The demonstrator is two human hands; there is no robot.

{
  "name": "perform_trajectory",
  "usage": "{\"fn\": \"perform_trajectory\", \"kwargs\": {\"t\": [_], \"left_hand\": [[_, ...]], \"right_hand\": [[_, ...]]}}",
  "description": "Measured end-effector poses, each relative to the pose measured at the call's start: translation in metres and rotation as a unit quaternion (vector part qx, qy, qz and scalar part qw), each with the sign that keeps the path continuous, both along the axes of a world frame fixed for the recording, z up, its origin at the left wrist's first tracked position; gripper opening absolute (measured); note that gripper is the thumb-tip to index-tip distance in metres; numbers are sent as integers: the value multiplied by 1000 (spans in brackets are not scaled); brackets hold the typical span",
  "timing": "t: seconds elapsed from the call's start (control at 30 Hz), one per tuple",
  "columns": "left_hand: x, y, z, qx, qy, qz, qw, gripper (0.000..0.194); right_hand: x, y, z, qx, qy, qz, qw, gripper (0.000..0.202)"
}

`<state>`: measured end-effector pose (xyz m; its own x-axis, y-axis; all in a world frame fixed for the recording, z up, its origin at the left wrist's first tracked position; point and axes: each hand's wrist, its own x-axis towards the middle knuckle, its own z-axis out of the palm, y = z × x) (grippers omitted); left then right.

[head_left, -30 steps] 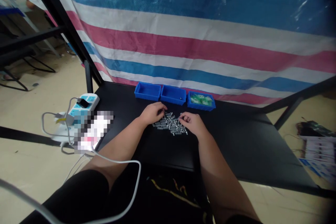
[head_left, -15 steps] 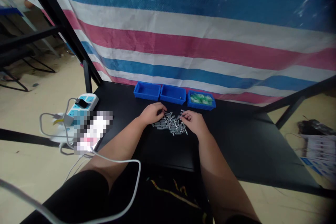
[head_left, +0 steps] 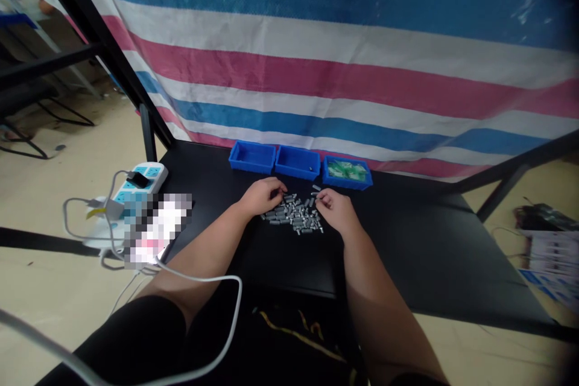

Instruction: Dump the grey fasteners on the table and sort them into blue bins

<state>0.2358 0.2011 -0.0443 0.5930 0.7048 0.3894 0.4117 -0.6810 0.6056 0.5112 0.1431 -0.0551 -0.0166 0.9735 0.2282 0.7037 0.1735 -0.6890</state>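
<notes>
A loose pile of small grey cylindrical parts with shiny metal ends (head_left: 296,215) lies on the black table between my hands. My left hand (head_left: 263,196) rests at the pile's left edge, thumb and fingers closed together; what they hold, if anything, is too small to make out. At the right edge is my right hand (head_left: 333,210), its fingertips pinched close to the parts, with any held piece hidden. One grey part (head_left: 316,187) lies apart from the pile, just beyond the right fingertips.
Three blue bins stand behind the pile: a left bin (head_left: 252,167), a middle bin (head_left: 296,174) with a tiny piece inside, and a right bin (head_left: 346,183) holding green-and-white packets. At left are a power strip (head_left: 156,174), a blurred-out phone (head_left: 163,229) and a white cable (head_left: 237,301).
My right hand has shifted slightly right, away from the pile. A grey part near its fingertips now lies clear of them, slightly farther back. My left hand has hardly moved.
</notes>
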Motion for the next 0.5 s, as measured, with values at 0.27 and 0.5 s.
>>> {"fn": "perform_trajectory", "kwargs": {"t": [0.27, 0.5], "left_hand": [[-2, 2, 4, -3, 18, -16, 1000, 19], [-5, 5, 1, 4, 48, -20, 999, 19]], "right_hand": [[-17, 1, 7, 56, 86, 2, 995, 11], [-35, 20, 7, 119, 138, -30, 983, 20]]}}
